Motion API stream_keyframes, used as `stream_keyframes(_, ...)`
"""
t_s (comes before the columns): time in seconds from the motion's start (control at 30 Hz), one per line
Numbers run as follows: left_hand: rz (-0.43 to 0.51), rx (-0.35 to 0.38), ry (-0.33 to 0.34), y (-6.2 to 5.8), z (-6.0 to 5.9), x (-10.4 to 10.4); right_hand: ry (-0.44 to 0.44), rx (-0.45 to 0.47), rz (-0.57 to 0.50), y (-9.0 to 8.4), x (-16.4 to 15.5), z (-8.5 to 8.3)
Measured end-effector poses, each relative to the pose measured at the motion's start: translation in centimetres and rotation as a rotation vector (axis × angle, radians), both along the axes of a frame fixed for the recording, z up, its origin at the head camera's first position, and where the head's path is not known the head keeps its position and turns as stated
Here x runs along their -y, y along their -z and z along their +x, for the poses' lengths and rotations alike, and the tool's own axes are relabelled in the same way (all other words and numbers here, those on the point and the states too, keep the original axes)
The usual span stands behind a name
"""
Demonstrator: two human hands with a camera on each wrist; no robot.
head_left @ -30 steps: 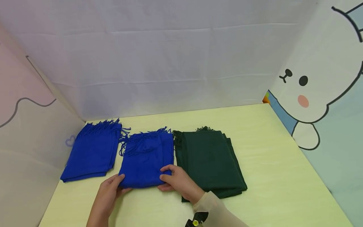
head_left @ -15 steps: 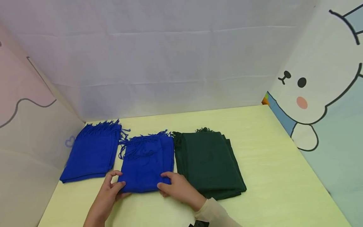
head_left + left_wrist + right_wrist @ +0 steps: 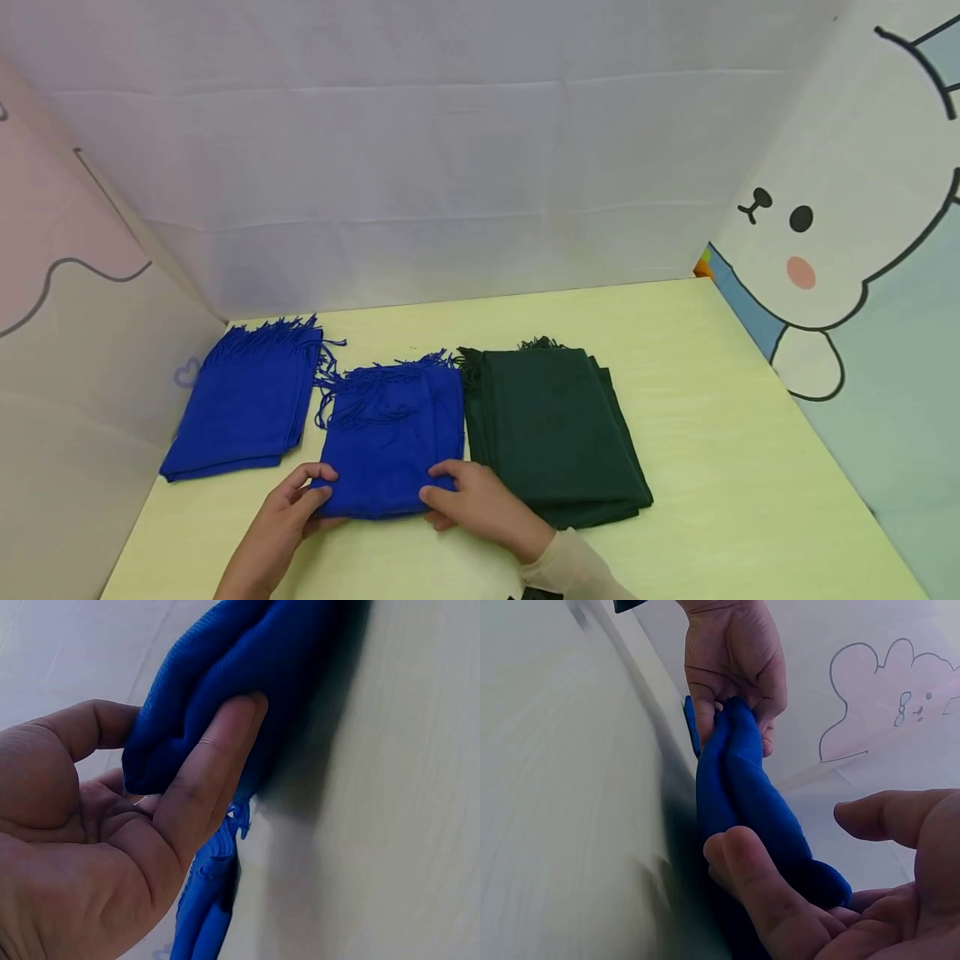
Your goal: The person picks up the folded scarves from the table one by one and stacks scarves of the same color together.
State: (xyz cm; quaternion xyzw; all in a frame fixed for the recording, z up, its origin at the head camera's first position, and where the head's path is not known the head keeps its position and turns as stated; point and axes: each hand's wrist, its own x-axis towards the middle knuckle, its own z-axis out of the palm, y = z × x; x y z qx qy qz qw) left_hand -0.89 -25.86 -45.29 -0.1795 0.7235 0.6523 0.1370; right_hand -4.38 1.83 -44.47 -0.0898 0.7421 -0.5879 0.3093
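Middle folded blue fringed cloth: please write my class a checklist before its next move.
1. Left hand gripping near left corner of middle folded blue fringed cloth: ok.
2. Right hand at near right corner, fingers underneath: ok.
3. Fringe straight: not ok, strands lie loosely on top.
4. Far-left folded blue fringed cloth unheld: ok.
5. Right hand clear of folded dark green fringed cloth: cannot tell, head view overlaps them.

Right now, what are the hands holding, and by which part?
The middle blue cloth, by its near edge: the left hand at the left corner, the right hand at the right corner.
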Motion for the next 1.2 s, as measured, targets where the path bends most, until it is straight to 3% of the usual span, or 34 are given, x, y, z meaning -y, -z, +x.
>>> stream_keyframes(0.5,0.016,0.033,0.048,-0.6,1.0,-0.1,-0.015,-0.005,-0.020,-0.3,-0.7,0.7)
stream_keyframes(1.0,0.089,0.061,0.132,0.5,1.3,0.8,-0.022,0.020,-0.038,-0.1,-1.2,0.8)
stream_keyframes(1.07,0.032,0.059,0.116,0.6,1.3,1.0,-0.032,-0.010,0.001,-0.2,-1.4,0.7)
stream_keyframes(1.2,-0.187,0.053,0.042,0.7,1.2,1.9,-0.046,-0.114,0.123,-0.7,-1.9,0.6)
